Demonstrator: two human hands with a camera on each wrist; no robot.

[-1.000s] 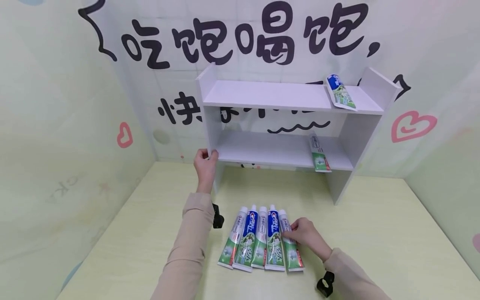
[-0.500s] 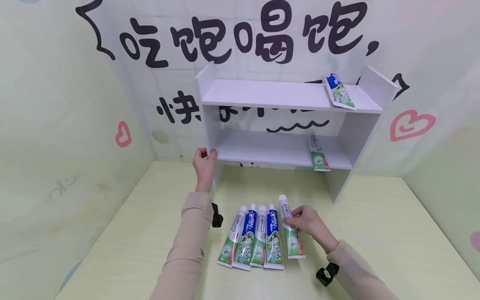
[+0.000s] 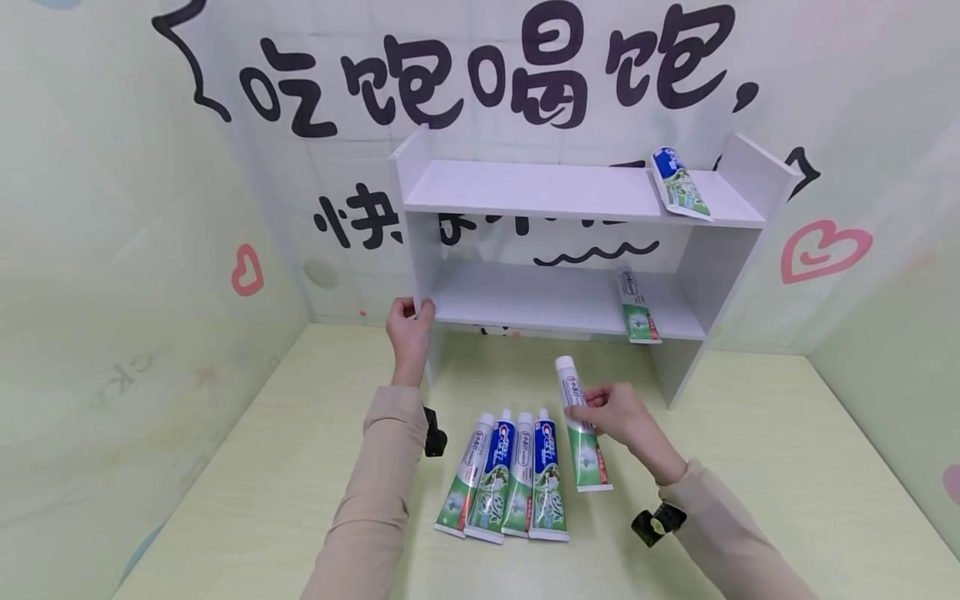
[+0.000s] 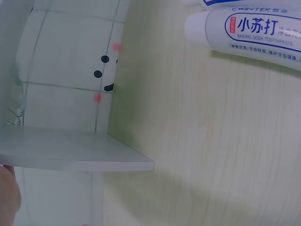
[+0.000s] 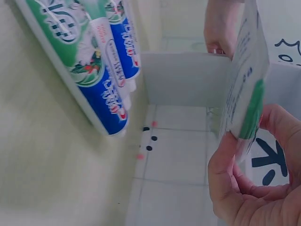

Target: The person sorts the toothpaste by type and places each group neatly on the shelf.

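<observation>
My right hand (image 3: 626, 414) pinches a white-and-green toothpaste tube (image 3: 582, 446) by its right edge, cap pointing toward the shelf. In the right wrist view, the thumb and fingers hold this tube (image 5: 247, 89) from both sides. My left hand (image 3: 411, 333) grips the front edge of the left side panel (image 3: 423, 258) of a white two-tier shelf (image 3: 525, 296); only a bit of that hand (image 4: 7, 195) shows in the left wrist view. On the table, left of the held tube, several toothpaste tubes (image 3: 491, 483) lie side by side, blue-and-green ones alternating with white-and-green ones.
A blue-and-green toothpaste tube (image 3: 681, 183) lies on the upper tier at the right. Below it, a white-and-green tube (image 3: 638, 308) lies on the lower tier, its end over the front edge. Printed walls enclose the pale wooden table (image 3: 795, 483) at the back and sides.
My right hand has lifted the rightmost tube out of the row and carried it forward, toward the shelf. My left hand has stayed on the side panel.
</observation>
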